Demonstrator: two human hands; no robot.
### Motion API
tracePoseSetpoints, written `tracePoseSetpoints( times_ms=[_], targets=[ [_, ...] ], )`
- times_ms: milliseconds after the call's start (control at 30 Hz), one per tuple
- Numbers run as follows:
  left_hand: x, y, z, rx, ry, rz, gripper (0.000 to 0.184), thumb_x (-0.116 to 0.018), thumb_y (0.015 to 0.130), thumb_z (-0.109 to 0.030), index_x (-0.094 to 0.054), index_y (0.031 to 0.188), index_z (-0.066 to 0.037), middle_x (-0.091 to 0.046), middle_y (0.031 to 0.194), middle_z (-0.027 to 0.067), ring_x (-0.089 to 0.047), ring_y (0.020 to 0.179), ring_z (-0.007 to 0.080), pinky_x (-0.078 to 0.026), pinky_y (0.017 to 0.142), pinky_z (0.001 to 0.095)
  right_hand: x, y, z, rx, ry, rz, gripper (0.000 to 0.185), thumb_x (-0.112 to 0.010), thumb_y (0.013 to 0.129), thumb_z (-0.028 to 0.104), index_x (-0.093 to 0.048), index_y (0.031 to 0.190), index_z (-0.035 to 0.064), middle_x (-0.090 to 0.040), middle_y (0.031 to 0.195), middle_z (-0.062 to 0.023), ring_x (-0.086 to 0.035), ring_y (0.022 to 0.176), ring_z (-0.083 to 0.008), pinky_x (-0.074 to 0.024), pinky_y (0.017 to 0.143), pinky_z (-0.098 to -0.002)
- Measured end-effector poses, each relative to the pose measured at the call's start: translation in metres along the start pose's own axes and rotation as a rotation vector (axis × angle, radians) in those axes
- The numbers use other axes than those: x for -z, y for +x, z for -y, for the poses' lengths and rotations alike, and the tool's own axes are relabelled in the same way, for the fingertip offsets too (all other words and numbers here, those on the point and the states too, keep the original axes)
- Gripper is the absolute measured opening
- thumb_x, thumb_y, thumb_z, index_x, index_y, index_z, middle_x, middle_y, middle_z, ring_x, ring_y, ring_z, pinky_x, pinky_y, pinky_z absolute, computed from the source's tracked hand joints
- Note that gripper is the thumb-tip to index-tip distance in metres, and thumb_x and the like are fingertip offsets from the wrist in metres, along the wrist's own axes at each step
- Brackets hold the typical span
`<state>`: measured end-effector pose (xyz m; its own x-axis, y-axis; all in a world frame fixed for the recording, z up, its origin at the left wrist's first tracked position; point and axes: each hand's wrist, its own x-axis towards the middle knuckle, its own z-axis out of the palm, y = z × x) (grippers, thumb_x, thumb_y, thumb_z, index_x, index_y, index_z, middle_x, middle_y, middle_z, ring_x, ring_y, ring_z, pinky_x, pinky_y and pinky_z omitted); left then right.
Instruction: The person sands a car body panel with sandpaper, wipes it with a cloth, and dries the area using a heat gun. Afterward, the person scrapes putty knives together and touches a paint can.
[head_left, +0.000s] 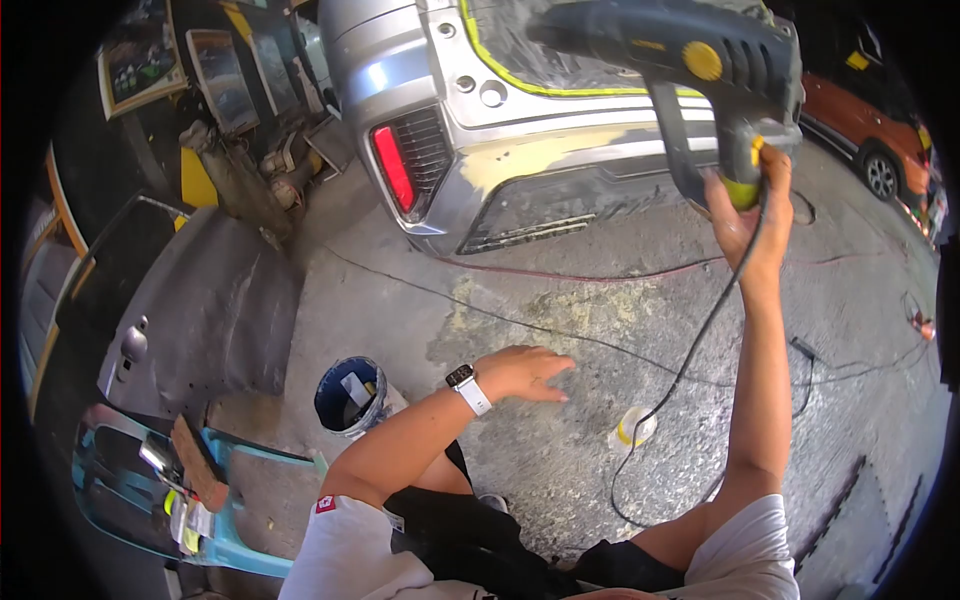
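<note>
The right hand (750, 215) is clasping the handle of a dark blue-grey, corded plastic power tool (745, 85) before a silver, filler-patched car bumper (545, 152); its yellow lettering (648, 44) is appearing too blurred to read. The left hand (525, 375) is hovering open, holding nothing.

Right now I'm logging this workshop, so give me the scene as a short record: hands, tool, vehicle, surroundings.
Right hand: grips the handle of the black power tool; the hand is raised
Left hand: holds nothing; the hand is over the floor
Tool: yellow knob, black cord hanging down
Vehicle: silver, red tail light; tool contact unclear
Left side: bucket, blue plastic frame
Far right: orange car
</note>
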<state>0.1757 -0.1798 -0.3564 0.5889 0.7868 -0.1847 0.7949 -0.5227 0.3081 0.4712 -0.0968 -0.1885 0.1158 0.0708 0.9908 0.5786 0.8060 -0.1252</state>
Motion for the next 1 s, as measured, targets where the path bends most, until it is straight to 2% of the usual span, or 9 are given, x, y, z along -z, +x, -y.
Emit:
tracePoseSetpoints(
  times_ms=[167,367,467,533,600,733,800,900,1000],
  targets=[
    [0.006,-0.006,0.007,-0.035,0.017,-0.097,0.067,-0.066,0.093,-0.051,-0.050,0.143,-0.009,-0.067,0.125,0.0175,-0.066,0.112,0.0341,-0.053,0.092,0.0447,0.009,0.002,0.002,-0.066,-0.066,0.115,0.051,-0.080,0.081,0.013,-0.054,0.123,0.0002,-0.066,0.105,-0.0168,-0.069,0.095,-0.0308,-0.0514,0.087,-0.0340],
    [0.021,-0.020,0.003,0.005,-0.070,-0.048,0.068,-0.065,0.094,-0.053,-0.049,0.144,-0.010,-0.067,0.125,0.0157,-0.064,0.116,0.0350,-0.053,0.093,0.0447,0.008,-0.001,0.014,-0.051,-0.107,0.211,0.048,-0.079,0.081,0.012,-0.055,0.121,0.0015,-0.069,0.101,-0.0194,-0.071,0.093,-0.0315,-0.0523,0.086,-0.0354],
    [0.030,-0.025,-0.004,0.058,-0.113,-0.001,0.067,-0.066,0.094,-0.051,-0.049,0.144,-0.009,-0.062,0.135,0.0168,-0.061,0.123,0.0341,-0.052,0.096,0.0457,0.006,0.000,0.020,-0.033,-0.126,0.241,0.048,-0.079,0.081,0.013,-0.055,0.121,0.0025,-0.070,0.099,-0.0193,-0.072,0.091,-0.0314,-0.0531,0.084,-0.0357],
    [0.027,-0.023,0.005,-0.098,-0.015,-0.331,0.067,-0.067,0.094,-0.048,-0.048,0.145,-0.008,-0.052,0.146,0.0178,-0.056,0.131,0.0326,-0.050,0.102,0.0451,0.007,0.002,0.023,-0.033,-0.137,0.241,0.047,-0.078,0.081,0.013,-0.055,0.121,0.0031,-0.071,0.098,-0.0189,-0.073,0.090,-0.0313,-0.0535,0.083,-0.0357],
    [0.040,-0.021,0.013,-0.105,0.087,-0.670,0.070,-0.067,0.094,-0.044,-0.045,0.147,-0.005,-0.041,0.155,0.0191,-0.048,0.138,0.0369,-0.045,0.109,0.0460,0.012,0.007,0.024,-0.039,-0.144,0.229,0.047,-0.079,0.082,0.014,-0.055,0.120,0.0039,-0.072,0.096,-0.0179,-0.073,0.089,-0.0317,-0.0539,0.081,-0.0355],
    [0.132,0.000,0.037,0.080,0.615,-0.924,0.077,-0.049,0.101,-0.055,-0.039,0.151,0.003,-0.036,0.159,0.0227,-0.036,0.144,0.0446,-0.035,0.117,0.0517,0.032,0.019,0.019,-0.061,-0.178,0.217,0.047,-0.079,0.082,0.015,-0.055,0.121,0.0039,-0.071,0.096,-0.0167,-0.073,0.089,-0.0322,-0.0542,0.081,-0.0357],
    [0.186,0.014,0.051,0.105,0.815,-0.978,0.081,-0.041,0.102,-0.060,-0.039,0.150,0.004,-0.036,0.159,0.0238,-0.035,0.146,0.0410,-0.030,0.119,0.0521,0.044,0.023,0.012,-0.054,-0.189,0.201,0.047,-0.079,0.082,0.015,-0.055,0.121,0.0039,-0.071,0.097,-0.0163,-0.073,0.089,-0.0318,-0.0543,0.081,-0.0356],
    [0.250,0.047,0.076,0.308,1.111,-0.961,0.082,-0.041,0.101,-0.062,-0.040,0.149,0.004,-0.039,0.157,0.0232,-0.034,0.148,0.0352,-0.024,0.122,0.0516,0.059,0.027,0.006,-0.049,-0.193,0.176,0.047,-0.078,0.081,0.013,-0.056,0.122,0.0038,-0.071,0.099,-0.0155,-0.073,0.090,-0.0310,-0.0542,0.082,-0.0350],
    [0.284,0.061,0.086,0.379,1.134,-0.891,0.082,-0.042,0.101,-0.062,-0.041,0.149,0.004,-0.040,0.157,0.0223,-0.032,0.150,0.0333,-0.020,0.123,0.0516,0.073,0.029,-0.002,-0.033,-0.195,0.157,0.046,-0.078,0.082,0.013,-0.057,0.122,0.0039,-0.071,0.100,-0.0153,-0.073,0.090,-0.0291,-0.0539,0.082,-0.0341]
  ],
)
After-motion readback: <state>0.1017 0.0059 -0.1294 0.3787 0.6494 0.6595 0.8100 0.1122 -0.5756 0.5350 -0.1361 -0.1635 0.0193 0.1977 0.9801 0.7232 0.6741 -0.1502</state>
